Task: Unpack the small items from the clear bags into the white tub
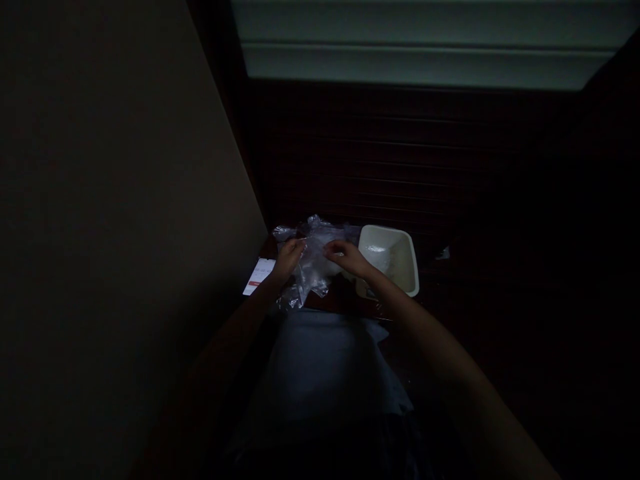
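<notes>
In the dim light both of my hands are over a heap of crumpled clear plastic bags (316,260). My left hand (289,259) is closed at the left side of the heap, its thumb and fingers pinched on the edge of the clear plastic. My right hand (346,257) reaches in from the right with thumb and fingers curled together in a pinch. Whatever is between its fingertips is too small and dark to make out. Just right of that hand stands a cream plastic basin (414,270), with something pale and shiny inside.
A white printed card or screen with an orange band (259,276) lies left of my left hand. Pale cloth or sheeting (325,353) covers my lap. A plain wall (125,200) rises close on the left, and dark slatted panelling (380,153) stands behind the basin.
</notes>
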`<state>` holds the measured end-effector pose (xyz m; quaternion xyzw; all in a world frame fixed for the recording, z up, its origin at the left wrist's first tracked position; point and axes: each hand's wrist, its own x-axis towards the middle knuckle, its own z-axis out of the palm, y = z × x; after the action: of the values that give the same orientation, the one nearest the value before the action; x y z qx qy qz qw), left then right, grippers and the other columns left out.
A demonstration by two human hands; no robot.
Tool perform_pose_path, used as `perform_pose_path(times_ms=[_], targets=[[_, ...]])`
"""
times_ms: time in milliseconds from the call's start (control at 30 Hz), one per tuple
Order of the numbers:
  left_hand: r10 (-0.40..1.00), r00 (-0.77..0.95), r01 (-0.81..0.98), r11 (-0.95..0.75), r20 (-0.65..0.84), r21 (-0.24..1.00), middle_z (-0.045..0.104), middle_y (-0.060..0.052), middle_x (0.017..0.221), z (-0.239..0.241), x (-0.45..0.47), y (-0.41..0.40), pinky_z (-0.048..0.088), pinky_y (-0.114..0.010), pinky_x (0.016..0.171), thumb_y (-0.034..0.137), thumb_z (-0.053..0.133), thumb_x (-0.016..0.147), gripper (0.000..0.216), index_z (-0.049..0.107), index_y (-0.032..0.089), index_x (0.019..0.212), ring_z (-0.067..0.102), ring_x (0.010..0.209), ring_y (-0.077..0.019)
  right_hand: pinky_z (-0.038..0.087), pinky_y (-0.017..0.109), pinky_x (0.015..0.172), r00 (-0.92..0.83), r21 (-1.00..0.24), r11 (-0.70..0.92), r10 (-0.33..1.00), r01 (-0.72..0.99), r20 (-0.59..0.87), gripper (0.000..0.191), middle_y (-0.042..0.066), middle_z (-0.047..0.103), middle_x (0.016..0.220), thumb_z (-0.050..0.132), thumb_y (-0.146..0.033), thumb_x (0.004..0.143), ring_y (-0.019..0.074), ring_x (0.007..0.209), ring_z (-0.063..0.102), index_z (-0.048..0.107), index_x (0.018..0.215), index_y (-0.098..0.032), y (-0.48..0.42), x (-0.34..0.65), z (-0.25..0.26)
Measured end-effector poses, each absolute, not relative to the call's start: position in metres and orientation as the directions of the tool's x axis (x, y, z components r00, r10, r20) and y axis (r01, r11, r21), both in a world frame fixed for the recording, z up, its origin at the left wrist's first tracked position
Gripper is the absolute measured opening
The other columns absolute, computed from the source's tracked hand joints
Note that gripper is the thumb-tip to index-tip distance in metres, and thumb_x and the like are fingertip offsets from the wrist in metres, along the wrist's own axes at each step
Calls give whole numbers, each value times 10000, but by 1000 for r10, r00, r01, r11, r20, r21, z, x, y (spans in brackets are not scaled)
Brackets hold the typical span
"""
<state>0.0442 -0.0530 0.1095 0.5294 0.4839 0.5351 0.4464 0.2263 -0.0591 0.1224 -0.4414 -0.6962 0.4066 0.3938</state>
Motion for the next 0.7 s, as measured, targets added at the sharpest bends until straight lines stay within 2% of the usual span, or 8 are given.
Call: perform_pose_path(times_ms=[100,267,333,400,467,567,633,700], targets=[[991,-53,41,-120,122,992,520,11,625,109,42,-53,363,-235,580,302,527,683,153,552,156,646,485,602,-115,430,270,648,-279,-933,238,947,271,161,164,18,580,673,532,-296,681,115,631,539,569,712,-139,-55,226,121],[978,-142,37,-150,154,988,536,-3,773,106,39,-57,388,-237,607,313,527,693,178,527,195,827,514,701,-128,405,227,541,-177,-981,141,977,130,117,140,-17,532,573,530,-270,643,88,520,496,546,701,-144,-54,227,122],[937,-220,134,-245,270,960,525,-17,827,109,40,-63,402,-254,642,323,543,692,222,503,202,874,518,746,-137,395,219,517,-133,-989,109,987,101,95,133,-26,516,542,522,-266,635,83,496,481,540,689,-146,-55,227,124],[853,-270,317,-360,447,878,507,-30,865,114,43,-72,405,-278,699,325,569,680,218,502,196,842,509,795,-148,391,215,506,-86,-993,86,993,84,79,135,-29,511,536,514,-266,632,79,487,475,539,688,-146,-55,227,126],[793,-186,490,-437,580,754,501,-31,837,119,48,-80,395,-301,748,322,577,681,162,512,187,745,499,818,-160,391,212,502,-48,-996,61,997,73,57,143,-27,517,546,518,-273,625,79,489,480,539,690,-148,-54,227,127],[789,83,556,-544,609,629,522,-24,795,119,60,-86,388,-318,783,316,594,672,150,540,191,735,498,842,-173,397,215,505,-28,-999,31,999,38,30,162,-24,531,561,528,-292,618,83,498,491,537,702,-154,-53,226,127],[802,170,526,-565,573,635,541,-35,857,114,67,-84,390,-321,794,305,611,659,201,559,197,821,501,872,-180,407,220,520,-44,-1000,21,999,2,21,162,-23,537,569,527,-293,617,85,511,497,535,706,-157,-54,225,127],[832,139,489,-529,537,694,552,-43,881,107,72,-80,389,-323,796,285,610,658,209,574,203,846,507,879,-187,413,222,538,-73,-1000,15,997,-17,16,156,-20,544,587,524,-282,614,85,529,503,534,710,-158,-57,224,129]])
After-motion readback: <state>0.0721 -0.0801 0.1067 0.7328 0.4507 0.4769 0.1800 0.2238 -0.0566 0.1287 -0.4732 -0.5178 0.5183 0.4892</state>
